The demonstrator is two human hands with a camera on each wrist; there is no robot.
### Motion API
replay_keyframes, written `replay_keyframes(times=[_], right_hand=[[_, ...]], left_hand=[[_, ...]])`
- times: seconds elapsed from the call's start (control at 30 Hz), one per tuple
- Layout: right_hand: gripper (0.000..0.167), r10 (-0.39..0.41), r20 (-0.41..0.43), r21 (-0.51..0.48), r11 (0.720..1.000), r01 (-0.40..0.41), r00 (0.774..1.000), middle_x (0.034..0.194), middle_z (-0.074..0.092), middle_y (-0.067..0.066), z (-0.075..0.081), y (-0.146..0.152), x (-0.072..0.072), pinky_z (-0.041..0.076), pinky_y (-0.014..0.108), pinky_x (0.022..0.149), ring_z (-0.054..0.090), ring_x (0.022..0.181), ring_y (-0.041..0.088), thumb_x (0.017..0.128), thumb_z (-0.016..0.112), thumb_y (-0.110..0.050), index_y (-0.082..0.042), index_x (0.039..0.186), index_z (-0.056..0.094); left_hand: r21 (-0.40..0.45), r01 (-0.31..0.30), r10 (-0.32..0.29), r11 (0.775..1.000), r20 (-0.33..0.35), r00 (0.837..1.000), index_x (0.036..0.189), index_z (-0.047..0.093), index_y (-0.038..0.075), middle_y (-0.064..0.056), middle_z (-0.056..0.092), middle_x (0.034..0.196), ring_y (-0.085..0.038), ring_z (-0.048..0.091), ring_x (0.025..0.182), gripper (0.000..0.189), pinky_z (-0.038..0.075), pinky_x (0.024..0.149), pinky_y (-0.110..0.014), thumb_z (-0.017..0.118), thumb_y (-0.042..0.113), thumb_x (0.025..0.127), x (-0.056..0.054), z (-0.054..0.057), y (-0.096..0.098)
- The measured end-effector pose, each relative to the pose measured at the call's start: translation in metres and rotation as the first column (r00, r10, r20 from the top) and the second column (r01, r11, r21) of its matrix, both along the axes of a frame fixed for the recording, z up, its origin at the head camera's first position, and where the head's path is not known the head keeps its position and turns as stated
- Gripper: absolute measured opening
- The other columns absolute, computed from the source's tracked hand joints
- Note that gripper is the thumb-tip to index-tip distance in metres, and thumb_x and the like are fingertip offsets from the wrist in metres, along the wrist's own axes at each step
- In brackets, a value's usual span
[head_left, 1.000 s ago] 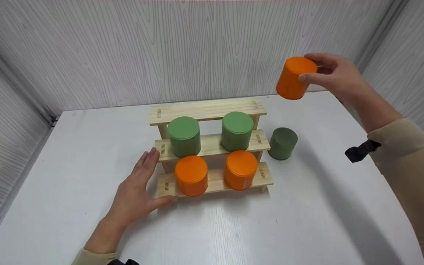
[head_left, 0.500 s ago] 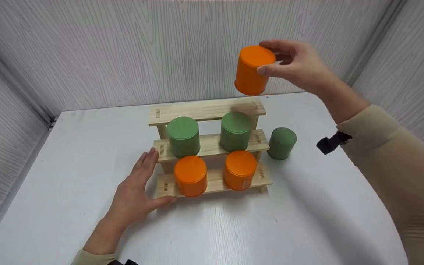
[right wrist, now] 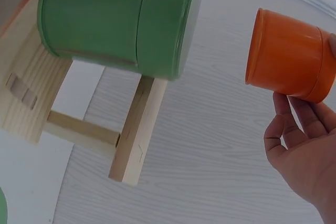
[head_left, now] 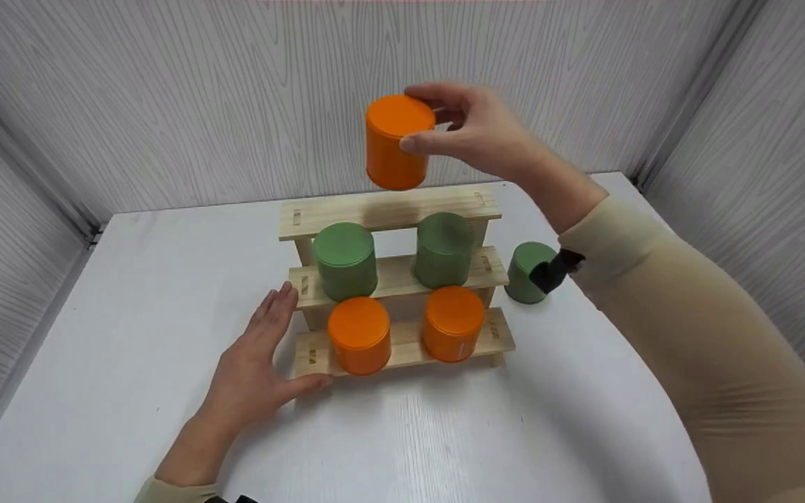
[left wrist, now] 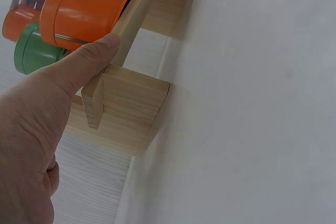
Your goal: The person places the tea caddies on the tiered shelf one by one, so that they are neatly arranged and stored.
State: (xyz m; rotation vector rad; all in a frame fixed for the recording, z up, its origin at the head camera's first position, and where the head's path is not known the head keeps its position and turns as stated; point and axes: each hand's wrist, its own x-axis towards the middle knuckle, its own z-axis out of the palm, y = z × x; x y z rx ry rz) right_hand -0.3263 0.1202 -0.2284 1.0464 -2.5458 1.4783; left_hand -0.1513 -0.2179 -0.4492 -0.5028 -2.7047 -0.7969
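In the head view my right hand pinches an orange canister near its lid, holding it upright above the top step of a wooden three-step rack. My left hand rests along the rack's left end, fingers straight and thumb on the lowest step; the left wrist view shows the thumb laid on that wood. Two green canisters stand on the middle step, the left one and the right one. On the lowest step are two more orange canisters, left and right.
Another green canister stands on the white table right of the rack, partly covered by a black wrist mount. Behind rises a grey wood-grain wall, with side walls at left and right.
My right hand has carried the orange canister leftward, from beyond the rack's right side to over the middle of its top step. The left hand has stayed at the rack's left end.
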Motion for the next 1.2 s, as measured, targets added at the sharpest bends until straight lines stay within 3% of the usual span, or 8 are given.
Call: replay_keyframes(times=[0.2, 0.73, 1.2], right_hand=[[0.069, 0.033, 0.013, -0.009, 0.999, -0.033, 0.999, 0.136, 0.066, 0.001, -0.011, -0.024, -0.006, 0.052, 0.032, 0.104, 0.061, 0.119, 0.016, 0.093, 0.082, -0.031, -0.008, 0.153, 0.055], [0.073, 0.003, 0.165, -0.022, 1.0, 0.001, 0.986, 0.137, 0.066, -0.001, -0.04, -0.06, -0.012, 0.053, 0.027, 0.103, 0.062, 0.12, 0.014, 0.092, 0.084, -0.034, -0.01, 0.154, 0.056], [0.076, 0.034, 0.194, 0.011, 0.999, -0.037, 0.98, 0.142, 0.063, -0.001, -0.049, -0.079, -0.01, 0.052, 0.026, 0.104, 0.062, 0.122, 0.015, 0.092, 0.084, -0.036, -0.009, 0.156, 0.053]], left_hand=[[-0.004, 0.002, -0.002, 1.0, -0.007, 1.0, 0.171, 0.022, 0.017, 0.003, 0.022, 0.176, -0.025, 0.022, 0.162, 0.132, 0.036, 0.123, -0.052, 0.1, 0.047, 0.069, -0.001, -0.001, 0.0], [-0.006, 0.009, -0.009, 1.0, -0.031, 0.999, 0.171, 0.024, 0.016, 0.002, 0.026, 0.175, -0.026, 0.024, 0.161, 0.132, 0.04, 0.12, -0.052, 0.103, 0.042, 0.067, -0.002, -0.002, 0.001], [-0.012, -0.002, 0.002, 1.0, -0.017, 1.0, 0.171, 0.022, 0.018, 0.003, 0.023, 0.176, -0.027, 0.024, 0.161, 0.132, 0.04, 0.12, -0.054, 0.101, 0.046, 0.069, -0.001, -0.001, -0.002]])
